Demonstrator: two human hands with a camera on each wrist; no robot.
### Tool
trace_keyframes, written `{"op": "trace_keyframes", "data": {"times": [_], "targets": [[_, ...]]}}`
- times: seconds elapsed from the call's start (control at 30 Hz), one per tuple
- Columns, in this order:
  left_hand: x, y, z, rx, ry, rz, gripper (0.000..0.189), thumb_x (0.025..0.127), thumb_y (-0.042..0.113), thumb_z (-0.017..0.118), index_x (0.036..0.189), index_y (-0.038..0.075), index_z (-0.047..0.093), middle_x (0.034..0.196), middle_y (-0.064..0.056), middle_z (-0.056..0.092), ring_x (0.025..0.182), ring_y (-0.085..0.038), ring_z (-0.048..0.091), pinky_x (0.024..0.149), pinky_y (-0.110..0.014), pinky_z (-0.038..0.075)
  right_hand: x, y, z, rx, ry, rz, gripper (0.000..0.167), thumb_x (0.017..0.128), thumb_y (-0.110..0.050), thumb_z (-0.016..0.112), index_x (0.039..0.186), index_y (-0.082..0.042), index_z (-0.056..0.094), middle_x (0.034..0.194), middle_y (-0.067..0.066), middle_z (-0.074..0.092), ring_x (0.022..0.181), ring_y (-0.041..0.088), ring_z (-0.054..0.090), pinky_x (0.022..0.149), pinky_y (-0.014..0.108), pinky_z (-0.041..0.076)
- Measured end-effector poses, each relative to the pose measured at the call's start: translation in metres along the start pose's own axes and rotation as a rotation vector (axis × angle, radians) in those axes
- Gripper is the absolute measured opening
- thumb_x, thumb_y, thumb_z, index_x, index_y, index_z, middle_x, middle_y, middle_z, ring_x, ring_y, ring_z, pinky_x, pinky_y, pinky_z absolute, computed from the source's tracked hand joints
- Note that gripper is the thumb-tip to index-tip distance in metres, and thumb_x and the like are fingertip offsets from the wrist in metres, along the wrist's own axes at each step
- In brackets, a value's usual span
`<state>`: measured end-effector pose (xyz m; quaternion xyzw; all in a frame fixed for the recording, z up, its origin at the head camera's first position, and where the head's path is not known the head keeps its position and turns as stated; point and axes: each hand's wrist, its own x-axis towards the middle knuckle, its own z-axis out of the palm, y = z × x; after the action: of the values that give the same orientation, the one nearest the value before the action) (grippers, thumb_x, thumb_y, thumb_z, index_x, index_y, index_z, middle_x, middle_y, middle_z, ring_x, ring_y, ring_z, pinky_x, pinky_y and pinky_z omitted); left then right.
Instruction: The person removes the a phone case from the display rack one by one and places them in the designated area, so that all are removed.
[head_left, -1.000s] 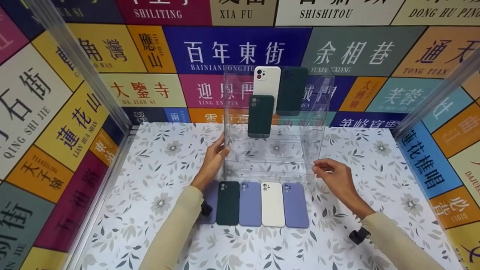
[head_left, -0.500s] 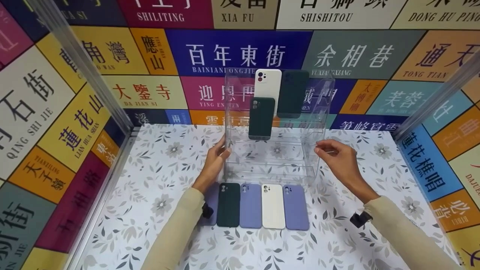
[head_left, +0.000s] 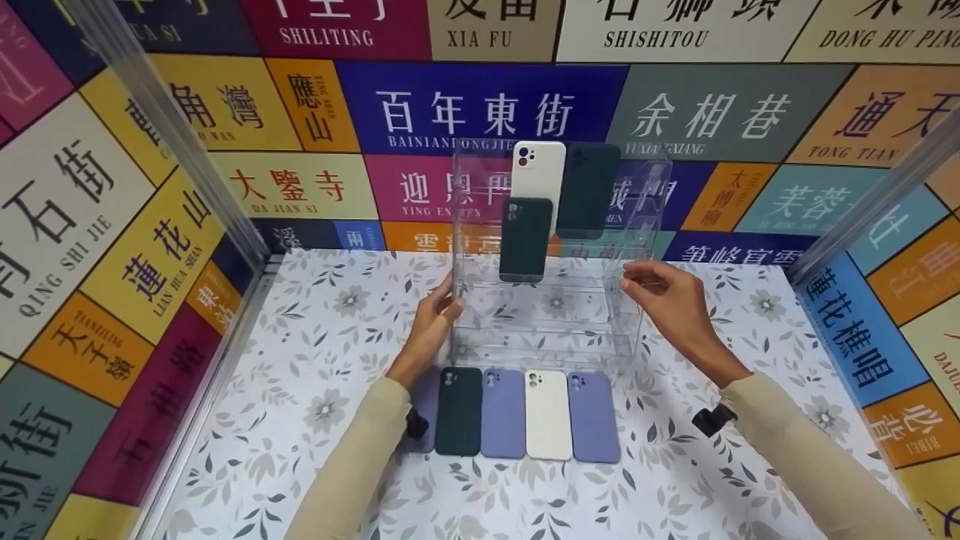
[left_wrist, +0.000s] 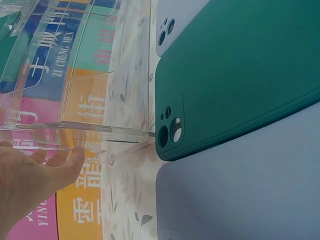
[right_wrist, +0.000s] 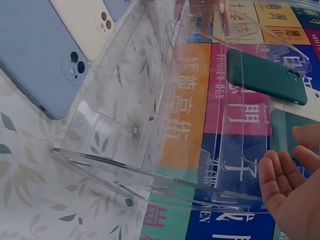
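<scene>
A clear stepped display stand (head_left: 540, 341) stands upright, holding a white phone case (head_left: 536, 169), a dark green phone case (head_left: 589, 187) at the back and another dark green case (head_left: 525, 244) in front of them. My left hand (head_left: 429, 322) grips the stand's left side panel, its thumb in front and fingers reaching behind. By the right side panel is my right hand (head_left: 671, 304), fingers loosely curled and a gap showing between thumb and fingertips; nothing is visibly held, and contact with the clear panel is uncertain.
On the floral-print table (head_left: 315, 465), in front of the stand, lies a row of phone cases: purple (head_left: 596, 416), white (head_left: 548, 415), light purple (head_left: 503, 412), dark green (head_left: 459, 411) and one partly hidden by my left wrist. Sign-covered walls (head_left: 480, 97) enclose the table.
My right hand has risen along the stand's right side, from its lower part to about mid-height. The left hand stays at the left panel, and the cases keep their places.
</scene>
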<state>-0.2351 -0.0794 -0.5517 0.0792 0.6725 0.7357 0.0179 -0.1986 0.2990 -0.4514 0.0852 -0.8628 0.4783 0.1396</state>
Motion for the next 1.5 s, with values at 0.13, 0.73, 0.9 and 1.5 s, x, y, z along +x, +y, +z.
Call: {"op": "trace_keyframes", "data": {"times": [0.13, 0.73, 0.9, 1.5], "targets": [[0.0, 0.0, 0.0, 0.008, 0.0, 0.006, 0.068, 0.107, 0.0, 0.057, 0.171, 0.003, 0.034, 0.174, -0.02, 0.04, 0.153, -0.042, 0.048, 0.126, -0.057, 0.037, 0.006, -0.003, 0.002, 0.002, -0.003, -0.01, 0.027, 0.104, -0.019, 0.078, 0.128, -0.005, 0.08, 0.117, 0.012, 0.08, 0.1, 0.007, 0.072, 0.088, 0.013, 0.055], [0.001, -0.002, -0.001, 0.016, -0.002, 0.023, 0.067, 0.107, -0.002, 0.057, 0.17, 0.002, 0.035, 0.173, -0.019, 0.041, 0.151, -0.042, 0.051, 0.125, -0.055, 0.039, 0.029, -0.018, 0.013, 0.023, 0.0, -0.037, 0.029, 0.103, -0.016, 0.08, 0.129, -0.005, 0.079, 0.118, 0.014, 0.079, 0.101, 0.012, 0.071, 0.09, 0.015, 0.054], [0.001, -0.002, -0.001, 0.022, -0.005, 0.025, 0.067, 0.107, 0.0, 0.057, 0.17, 0.001, 0.034, 0.173, -0.019, 0.041, 0.15, -0.041, 0.052, 0.124, -0.054, 0.04, 0.035, -0.021, 0.02, 0.022, -0.004, -0.047, 0.03, 0.102, -0.014, 0.08, 0.131, -0.005, 0.079, 0.117, 0.011, 0.079, 0.102, 0.014, 0.071, 0.091, 0.014, 0.054], [0.0, -0.002, -0.001, 0.014, -0.006, 0.01, 0.068, 0.107, 0.001, 0.056, 0.17, 0.0, 0.032, 0.173, -0.022, 0.041, 0.149, -0.043, 0.052, 0.12, -0.049, 0.044, 0.055, -0.029, 0.042, 0.014, -0.057, -0.097, 0.035, 0.102, -0.01, 0.08, 0.136, -0.002, 0.076, 0.127, 0.016, 0.076, 0.109, 0.024, 0.072, 0.095, 0.018, 0.053]]}}
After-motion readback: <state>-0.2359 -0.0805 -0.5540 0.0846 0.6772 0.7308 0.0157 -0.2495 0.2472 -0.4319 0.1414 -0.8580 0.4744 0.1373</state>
